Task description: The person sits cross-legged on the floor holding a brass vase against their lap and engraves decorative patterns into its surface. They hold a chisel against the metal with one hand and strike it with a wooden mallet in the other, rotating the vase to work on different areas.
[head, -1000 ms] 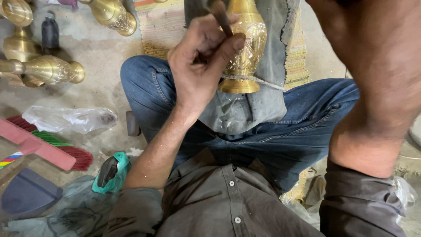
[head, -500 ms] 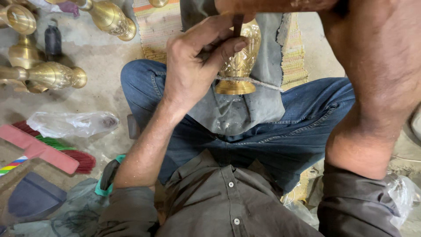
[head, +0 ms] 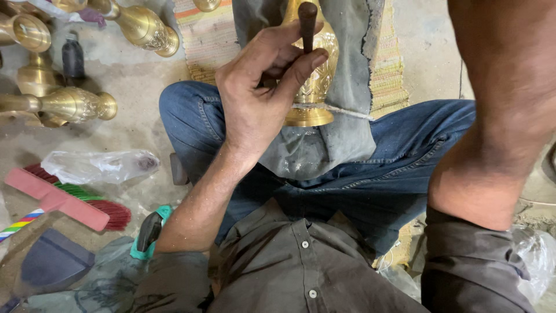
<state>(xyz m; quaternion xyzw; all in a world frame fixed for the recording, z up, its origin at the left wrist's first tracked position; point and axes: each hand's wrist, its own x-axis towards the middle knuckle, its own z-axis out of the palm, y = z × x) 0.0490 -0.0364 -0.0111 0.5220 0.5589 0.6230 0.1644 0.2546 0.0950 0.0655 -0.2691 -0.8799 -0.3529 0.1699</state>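
I sit cross-legged in jeans with a grey cloth [head: 347, 87] over my lap. A brass vase [head: 317, 87] with engraved patterns lies on the cloth, its round foot toward me. My left hand [head: 260, 95] pinches a thin dark metal punch [head: 307, 23] between thumb and fingers, its tip against the vase. My right forearm [head: 498, 116] rises out of the top of the picture; the right hand itself is out of view.
Several brass vases [head: 75, 104] lie and stand on the dusty floor at left, beside a small dark bottle [head: 72, 58]. A crumpled plastic bag [head: 98, 165], a pink-backed brush [head: 63, 200] and a woven mat [head: 208, 35] are nearby.
The camera has shifted slightly. My left hand has turned and regripped the punch so that it now stands more upright against the vase. My right arm stays raised.
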